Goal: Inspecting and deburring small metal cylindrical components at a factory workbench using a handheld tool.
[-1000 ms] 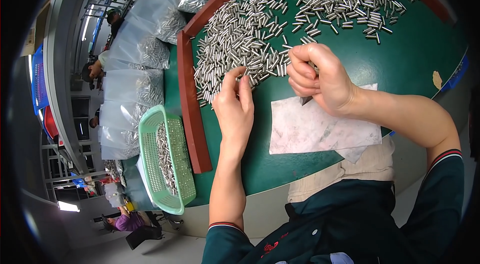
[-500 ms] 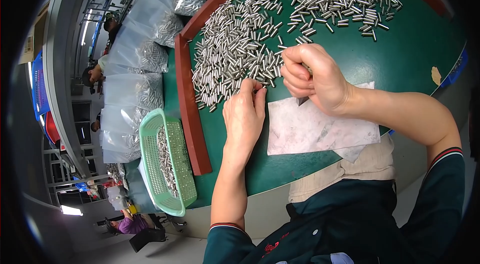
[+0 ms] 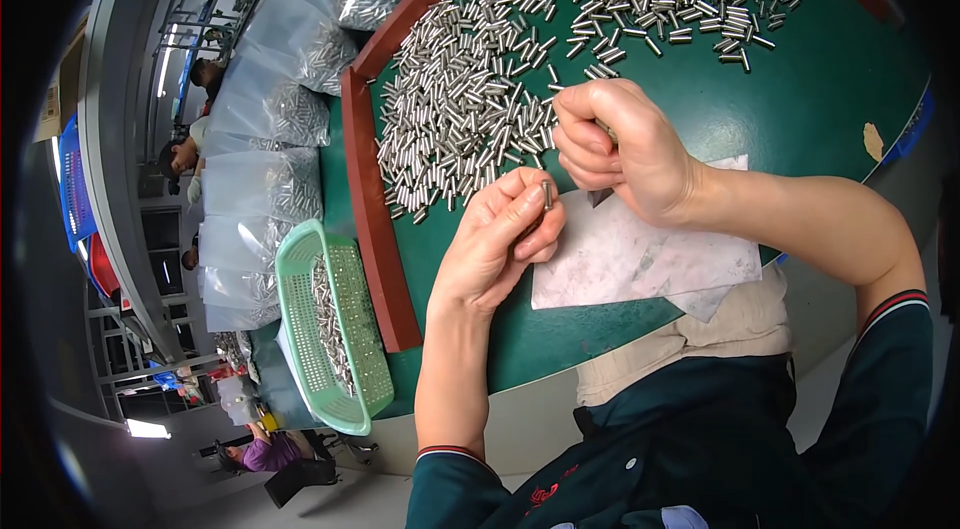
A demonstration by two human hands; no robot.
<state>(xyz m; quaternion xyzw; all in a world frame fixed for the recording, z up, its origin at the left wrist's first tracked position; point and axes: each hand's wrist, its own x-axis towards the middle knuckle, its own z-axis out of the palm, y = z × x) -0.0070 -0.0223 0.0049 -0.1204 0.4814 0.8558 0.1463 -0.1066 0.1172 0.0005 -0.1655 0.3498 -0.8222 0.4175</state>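
Note:
My left hand (image 3: 497, 239) pinches one small metal pin (image 3: 547, 195) between thumb and fingers, close to the near edge of a heap of loose metal pins (image 3: 455, 114). Right beside it, my right hand (image 3: 630, 151) is curled closed. A dark pointed tip (image 3: 598, 198) pokes out below that fist; the rest of the held thing is hidden by the fingers. Under and in front of the right hand lies a stained whitish cloth (image 3: 645, 264) on the green tabletop (image 3: 800, 109).
A reddish-brown rail (image 3: 375, 219) borders the heap. Beyond it stand a light green basket (image 3: 365, 349) holding pins and several clear bags (image 3: 295, 114) of pins. A tan scrap (image 3: 873, 142) lies at the right. Other people are in the left background.
My left hand has drawn back from the heap's edge and turned, now showing a pin in its fingers. My right hand stays nearly in place, still closed.

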